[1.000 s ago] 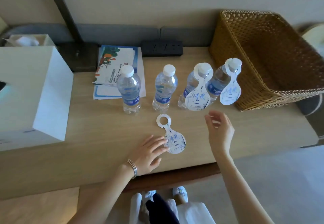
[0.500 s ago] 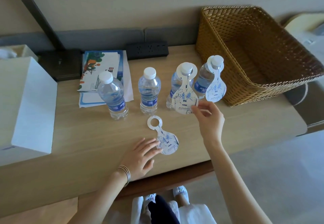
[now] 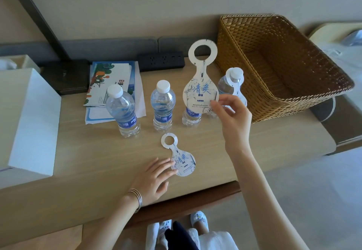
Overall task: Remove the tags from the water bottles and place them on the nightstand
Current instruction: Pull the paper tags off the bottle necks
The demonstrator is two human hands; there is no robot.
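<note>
Just lifted white ring-topped paper tag [image 3: 200,91] off clear plastic bottle [image 3: 191,117], pinching with right hand [image 3: 235,120]; left hand [image 3: 152,179] flat, fingertips touching laid tag [image 3: 183,161]; last collared tag [image 3: 235,79] waiting beyond right hand.

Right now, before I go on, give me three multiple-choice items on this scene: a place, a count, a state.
1. Where is the tag that the left hand touches? A in the basket; B flat on the nightstand; C round a bottle neck.
2. How many bottles still wear a tag? A one; B two; C three.
3. The right hand is: A open and flat; B gripping a bottle; C pinching a lifted tag.
Key: 1 B, it lies before the bottles; 2 A, only the rightmost bottle; 3 C, fingers pinch its lower edge.
</note>
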